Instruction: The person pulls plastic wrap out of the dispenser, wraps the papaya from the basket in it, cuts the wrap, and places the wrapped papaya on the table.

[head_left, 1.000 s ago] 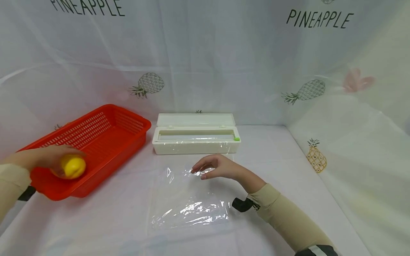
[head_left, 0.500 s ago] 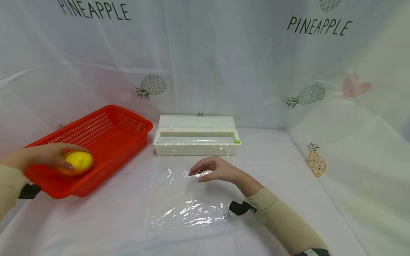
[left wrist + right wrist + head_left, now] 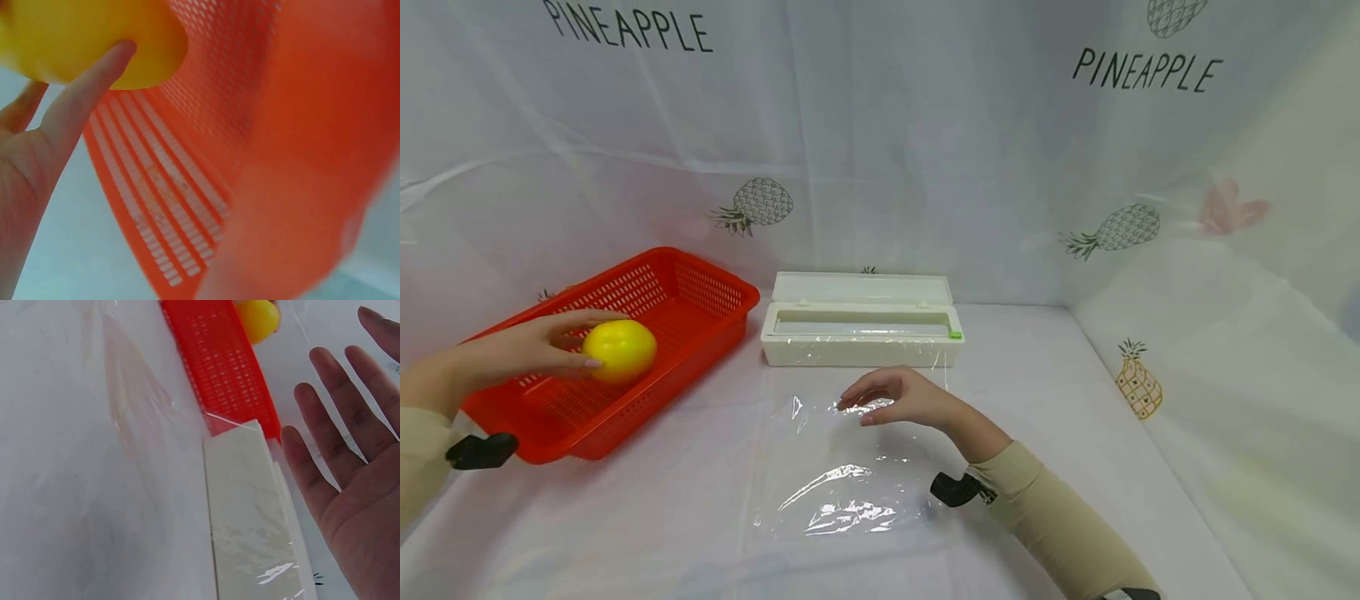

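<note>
While the left hand [image 3: 538, 346] pinches a round yellow object [image 3: 621, 352] between thumb and fingers, we see that object over the red basket [image 3: 677, 377], though we cannot tell how high. We find the right hand [image 3: 906, 400] loosely curved above a sheet of clear film [image 3: 842, 475], its thumb spread from its fingers. Beyond it, we see the film running over the front of a white box [image 3: 861, 354], whose lid [image 3: 861, 289] stands raised.
</note>
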`<state>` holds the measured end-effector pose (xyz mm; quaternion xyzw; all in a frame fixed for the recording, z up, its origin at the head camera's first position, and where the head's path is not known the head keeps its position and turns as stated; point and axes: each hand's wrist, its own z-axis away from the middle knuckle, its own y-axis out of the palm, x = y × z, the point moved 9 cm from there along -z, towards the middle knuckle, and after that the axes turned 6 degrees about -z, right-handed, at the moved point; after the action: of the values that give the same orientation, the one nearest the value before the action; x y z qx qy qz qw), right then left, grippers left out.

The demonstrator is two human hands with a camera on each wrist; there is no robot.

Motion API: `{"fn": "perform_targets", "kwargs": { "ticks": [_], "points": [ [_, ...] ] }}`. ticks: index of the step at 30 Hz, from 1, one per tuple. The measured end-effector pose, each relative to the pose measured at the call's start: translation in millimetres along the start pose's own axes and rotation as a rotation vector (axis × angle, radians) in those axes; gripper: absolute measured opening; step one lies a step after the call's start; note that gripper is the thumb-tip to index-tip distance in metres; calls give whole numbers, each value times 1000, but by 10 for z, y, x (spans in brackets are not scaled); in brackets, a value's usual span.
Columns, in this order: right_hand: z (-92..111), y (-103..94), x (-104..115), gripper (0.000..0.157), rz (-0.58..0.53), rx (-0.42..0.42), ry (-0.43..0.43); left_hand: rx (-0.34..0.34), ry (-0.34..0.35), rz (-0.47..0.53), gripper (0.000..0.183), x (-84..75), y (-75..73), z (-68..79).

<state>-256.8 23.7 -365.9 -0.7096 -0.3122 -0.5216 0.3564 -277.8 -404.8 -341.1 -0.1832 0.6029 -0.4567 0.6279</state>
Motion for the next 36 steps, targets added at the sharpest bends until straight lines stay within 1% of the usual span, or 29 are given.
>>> {"fn": "perform_targets", "kwargs": {
  "ticks": [2, 6, 8, 9, 12, 14, 16, 20, 24, 28, 30, 33, 36],
  "points": [
    [-1, -6, -8, 34, -4, 1, -6, -18, 19, 1, 68, -90, -6, -4],
    [-14, -4, 10, 33, -21, 1, -31, -93, 64, -5, 70, -331, -78, -18],
    [-23, -9, 31, 33, -31, -10, -47, -130, 91, 2, 70, -463, -124, -36],
    [-26, -13, 41, 33, -37, -20, -53, -143, 93, 0, 69, -523, -144, -45],
    [-36, -37, 80, 33, -41, -59, -74, -161, 121, 43, 69, -732, -154, -82],
    [-41, -56, 104, 33, -30, -92, -82, -168, 142, 93, 69, -883, -109, -115],
    [-41, -69, 131, 34, -17, -118, -95, -182, 176, 153, 69, -1038, -33, -157],
    [-36, -96, 194, 36, 7, -164, -139, -186, 234, 266, 69, -1334, 189, -266],
    [-17, -126, 262, 39, 14, -200, -211, -134, 310, 364, 69, -1607, 434, -348],
    [33, -177, 295, 41, -23, -241, -259, -72, 441, 439, 69, -1849, 667, -396],
    [58, -213, 295, 42, -55, -269, -276, -49, 492, 469, 71, -1958, 784, -416],
    [85, -269, 275, 42, -100, -309, -287, -21, 523, 503, 72, -2113, 968, -453],
    [118, -318, 253, 44, -108, -347, -288, 4, 537, 525, 73, -2271, 1142, -498]
  ]
}}
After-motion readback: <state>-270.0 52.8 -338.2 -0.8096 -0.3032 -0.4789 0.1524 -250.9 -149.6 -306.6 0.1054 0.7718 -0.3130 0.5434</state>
